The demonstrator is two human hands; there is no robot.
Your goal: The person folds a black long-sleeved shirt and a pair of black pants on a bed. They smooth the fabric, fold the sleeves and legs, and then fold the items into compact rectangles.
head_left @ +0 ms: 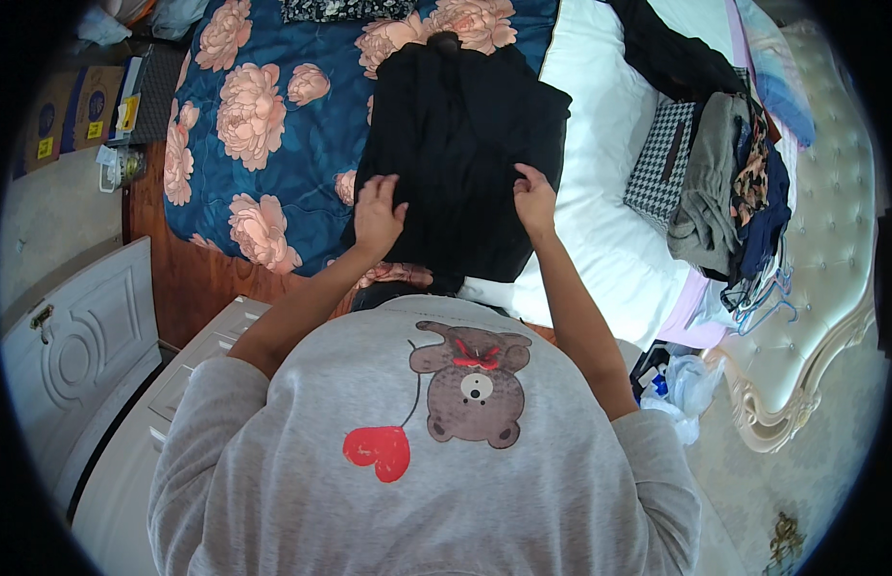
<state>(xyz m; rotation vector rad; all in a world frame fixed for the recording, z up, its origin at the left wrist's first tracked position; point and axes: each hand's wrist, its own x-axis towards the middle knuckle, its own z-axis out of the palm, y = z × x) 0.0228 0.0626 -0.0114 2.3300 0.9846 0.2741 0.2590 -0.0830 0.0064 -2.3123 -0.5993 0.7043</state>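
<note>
A black garment (457, 137) lies spread over the bed in front of me, its collar end pointing away. Along its left edge rests my left hand (380, 216), palm down, the thumb apart from the fingers. My right hand (535, 200) is at the garment's right side with the index finger stretched out and the other fingers curled. Whether it pinches any cloth cannot be made out. Beneath the garment are a blue quilt with pink flowers (251, 115) and, to the right, a white quilt (597, 216).
At right lie a folded grey garment (709, 180), a houndstooth cloth (660, 162), a black garment (680, 50) and blue clothes hangers (770, 295). Beyond them rises a tufted headboard (835, 216). A white dresser (194, 360) and a door (86, 353) stand left; cardboard boxes (93, 101) are behind.
</note>
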